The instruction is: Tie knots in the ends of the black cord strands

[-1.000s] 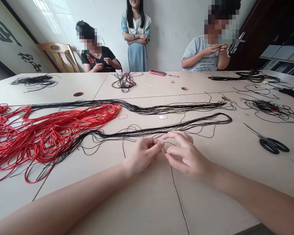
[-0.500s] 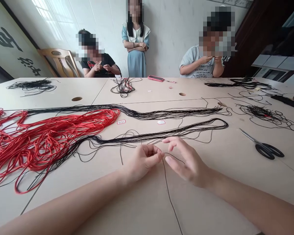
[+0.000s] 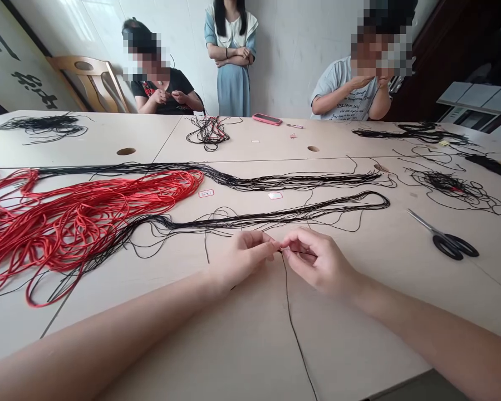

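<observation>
My left hand and my right hand meet above the pale table, their fingertips almost touching. A thin black cord runs up the table to them. Its upper end passes between my right fingers and reaches my left fingertips, which pinch it. Behind my hands, a long bundle of black cords lies close by, not touched. A mass of red cords spreads to the left of my left hand.
Black scissors lie to the right. Farther off are another long black bundle and several black tangles. A pink phone lies at the far edge. Two seated people work with their hands across the table, and another stands behind it.
My right hand has curled from spread fingers to closing around the cord, and both hands have drawn together. The view has shifted slightly as my head moved.
</observation>
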